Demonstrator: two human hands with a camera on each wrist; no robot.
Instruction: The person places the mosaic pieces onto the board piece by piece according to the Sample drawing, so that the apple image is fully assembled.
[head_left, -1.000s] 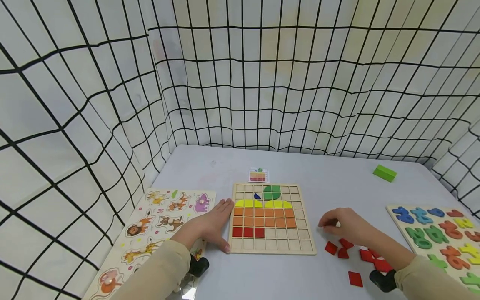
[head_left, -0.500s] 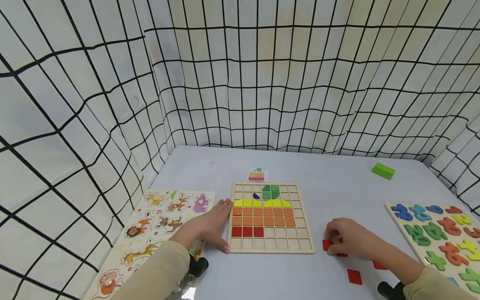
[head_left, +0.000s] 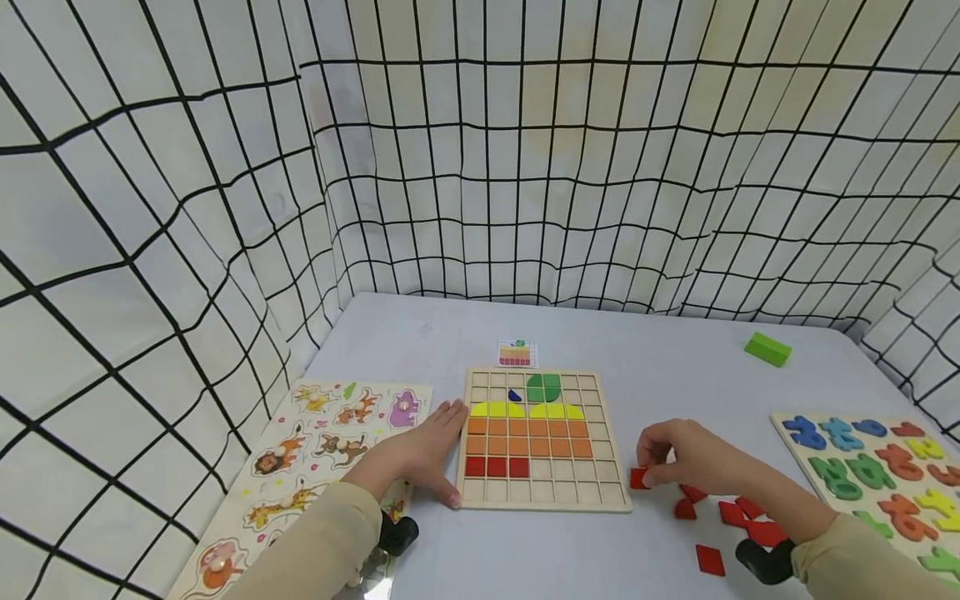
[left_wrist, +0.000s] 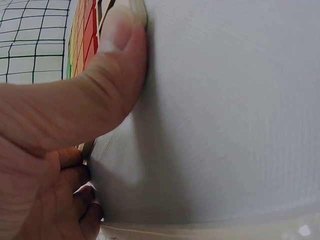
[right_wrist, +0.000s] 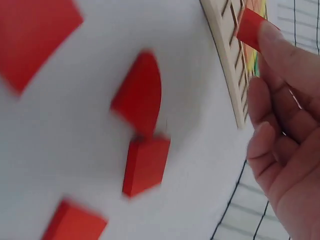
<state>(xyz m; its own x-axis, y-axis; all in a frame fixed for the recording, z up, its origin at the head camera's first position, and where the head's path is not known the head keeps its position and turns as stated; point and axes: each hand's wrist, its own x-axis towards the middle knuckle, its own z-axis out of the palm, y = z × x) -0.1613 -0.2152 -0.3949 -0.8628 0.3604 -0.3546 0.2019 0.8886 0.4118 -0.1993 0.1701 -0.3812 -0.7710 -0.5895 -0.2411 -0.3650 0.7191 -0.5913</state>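
My right hand (head_left: 693,454) pinches a red square tile (head_left: 640,478) between thumb and fingers, just off the right edge of the wooden grid board (head_left: 570,492). The right wrist view has the tile (right_wrist: 250,29) overlapping the board's edge. My left hand (head_left: 423,450) lies along the board's left side, its thumb (left_wrist: 117,32) at the near left corner. On the board sit a green round shape, a small blue piece, yellow curved pieces, two orange rows and three red squares (head_left: 497,467) at the left of a lower row. Loose red pieces (head_left: 710,559) lie below my right hand.
A small picture card (head_left: 517,353) lies behind the board. At left is an animal puzzle (head_left: 337,417), partly under my left arm; at right, a number puzzle (head_left: 862,467). A green block (head_left: 768,349) sits at the back right. Black netting (head_left: 525,208) surrounds the table.
My right hand went down to the red pieces, picked up a square tile and moved it left to the board's edge. My left hand stayed in place.
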